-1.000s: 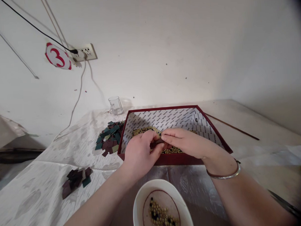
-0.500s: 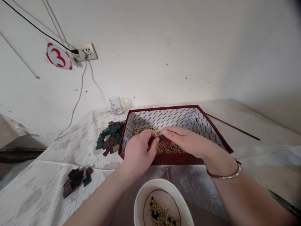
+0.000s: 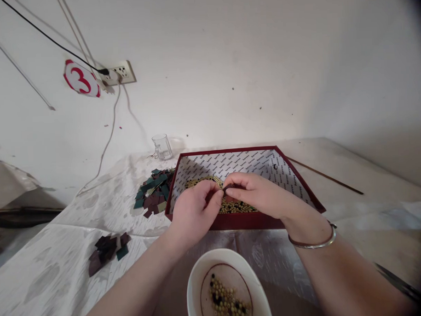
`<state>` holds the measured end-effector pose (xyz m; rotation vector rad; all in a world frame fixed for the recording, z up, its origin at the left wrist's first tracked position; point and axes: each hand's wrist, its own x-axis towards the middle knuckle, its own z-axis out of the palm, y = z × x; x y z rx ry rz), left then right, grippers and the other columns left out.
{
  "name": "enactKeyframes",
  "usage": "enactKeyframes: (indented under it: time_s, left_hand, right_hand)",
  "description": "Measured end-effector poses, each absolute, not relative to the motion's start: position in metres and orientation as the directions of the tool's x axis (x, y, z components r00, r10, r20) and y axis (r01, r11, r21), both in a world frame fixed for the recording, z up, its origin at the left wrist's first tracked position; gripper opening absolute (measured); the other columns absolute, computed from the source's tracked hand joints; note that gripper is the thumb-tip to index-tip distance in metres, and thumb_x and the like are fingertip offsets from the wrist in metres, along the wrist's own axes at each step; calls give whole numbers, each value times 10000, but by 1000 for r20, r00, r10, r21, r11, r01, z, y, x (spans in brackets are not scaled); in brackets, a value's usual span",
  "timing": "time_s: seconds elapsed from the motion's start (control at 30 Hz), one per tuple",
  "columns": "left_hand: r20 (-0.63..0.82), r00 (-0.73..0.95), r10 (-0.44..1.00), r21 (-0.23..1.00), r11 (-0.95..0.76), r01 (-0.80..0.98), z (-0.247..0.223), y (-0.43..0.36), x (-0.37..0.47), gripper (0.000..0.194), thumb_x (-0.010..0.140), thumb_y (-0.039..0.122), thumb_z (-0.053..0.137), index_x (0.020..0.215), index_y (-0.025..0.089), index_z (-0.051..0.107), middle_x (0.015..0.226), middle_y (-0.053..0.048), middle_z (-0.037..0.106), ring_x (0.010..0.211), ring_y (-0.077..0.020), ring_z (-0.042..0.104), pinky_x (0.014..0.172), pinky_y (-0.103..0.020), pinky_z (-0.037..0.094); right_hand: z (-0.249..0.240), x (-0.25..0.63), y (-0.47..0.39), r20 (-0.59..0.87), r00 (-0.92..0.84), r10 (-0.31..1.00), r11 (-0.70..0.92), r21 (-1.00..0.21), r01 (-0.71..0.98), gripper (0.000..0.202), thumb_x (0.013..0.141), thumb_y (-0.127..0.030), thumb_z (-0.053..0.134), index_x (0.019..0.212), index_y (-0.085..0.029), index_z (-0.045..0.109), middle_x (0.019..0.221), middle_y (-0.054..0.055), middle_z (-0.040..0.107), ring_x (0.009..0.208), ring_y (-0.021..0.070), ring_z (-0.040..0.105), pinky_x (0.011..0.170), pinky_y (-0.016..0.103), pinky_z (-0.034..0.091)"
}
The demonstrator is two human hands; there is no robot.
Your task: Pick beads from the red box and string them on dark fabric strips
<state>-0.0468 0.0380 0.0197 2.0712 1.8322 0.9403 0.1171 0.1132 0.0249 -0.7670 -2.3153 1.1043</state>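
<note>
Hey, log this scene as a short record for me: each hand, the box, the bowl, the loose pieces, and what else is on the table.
Left hand: fingertips on a small dark piece
Right hand: fingertips on the same piece; bracelet at wrist
Red box: under the hands, holding pale and black beads
White bowl: nearest the person, fewer beads inside
Loose pieces: larger pile left of box, smaller pile nearer
Also: glass mug, thin stick
</note>
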Motion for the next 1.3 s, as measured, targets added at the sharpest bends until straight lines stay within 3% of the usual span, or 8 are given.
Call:
enactKeyframes:
  time_s: [0.43, 0.87, 1.3]
  left_hand:
    - [308, 17, 951, 528, -186, 829, 20, 42, -48, 94, 826, 280, 474, 773, 218, 520, 646, 52, 555, 588, -103, 474, 540, -227, 293]
    - [313, -32, 949, 524, -145, 839, 21, 40, -47, 163, 860, 314, 418, 772, 209, 507, 681, 25, 565, 627, -123, 490, 564, -232, 318]
    - [343, 6, 939, 517, -194, 834, 19, 40, -47, 161, 858, 303, 428, 764, 203, 513, 647, 30, 552, 594, -113, 479, 549, -225, 309]
  right_hand:
    - [24, 115, 114, 160, -752, 640, 538, -791, 290, 118, 849, -244, 448, 798, -209, 549, 752, -16, 563, 703, 122, 507, 639, 260, 385]
    - [28, 114, 112, 137, -705, 695, 486, -813, 320, 106, 791, -299, 544, 835, -205, 567, 738, -25, 541, 672, 110, 467, 611, 249, 375]
    - [27, 116, 113, 186, -710, 679, 528, -796, 297, 139, 839, -287, 471, 774, -202, 560, 719, -14, 553, 670, 118, 482, 617, 255, 373]
